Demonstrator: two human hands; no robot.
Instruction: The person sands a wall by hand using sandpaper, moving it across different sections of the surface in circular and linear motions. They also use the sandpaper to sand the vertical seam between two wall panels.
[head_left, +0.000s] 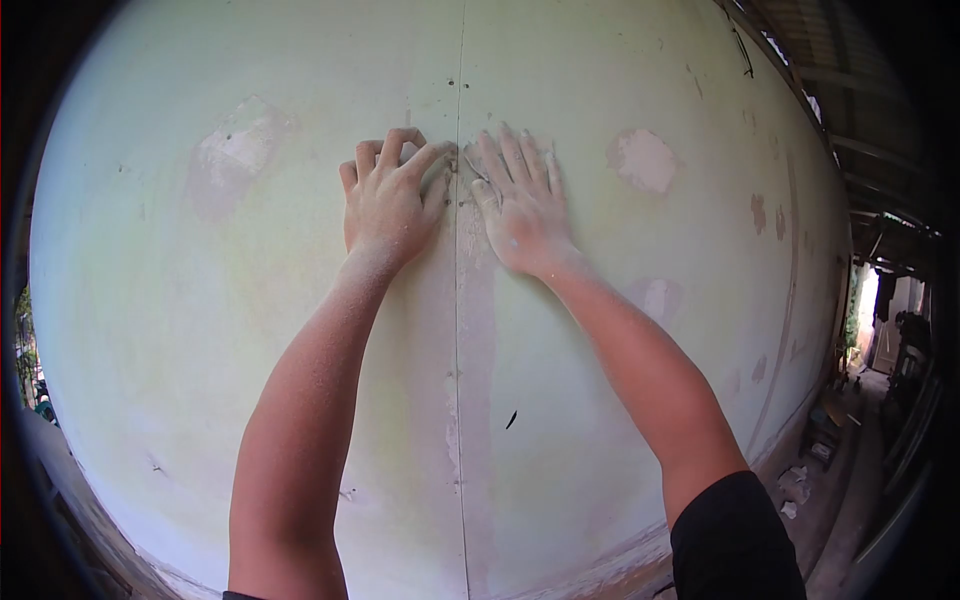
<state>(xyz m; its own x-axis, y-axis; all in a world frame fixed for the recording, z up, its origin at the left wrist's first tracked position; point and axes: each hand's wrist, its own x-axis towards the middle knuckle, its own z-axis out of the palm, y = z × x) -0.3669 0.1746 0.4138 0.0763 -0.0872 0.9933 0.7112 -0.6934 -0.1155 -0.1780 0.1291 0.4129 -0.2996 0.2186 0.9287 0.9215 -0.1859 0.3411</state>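
Note:
Both dusty hands rest against a pale green wall panel [270, 330], one on each side of a thin vertical seam [459, 330]. My left hand [390, 205] has bent, spread fingers, with the index finger reaching the seam. Just right of it, my right hand [525, 205] lies flat, fingers stretched upward and thumb angled toward the seam. A small grey edge shows between that thumb and index finger; I cannot make out whether it is a thing under the palm. Whatever lies beneath either palm is hidden. Small dark screw holes [451, 83] dot the seam.
Pale filler patches [240, 145] mark the panel at left, and another patch [647, 160] is at right. A short black mark [512, 420] shows below my hands. Past the wall's right end, a cluttered passage [850, 430] runs under a corrugated roof [845, 60].

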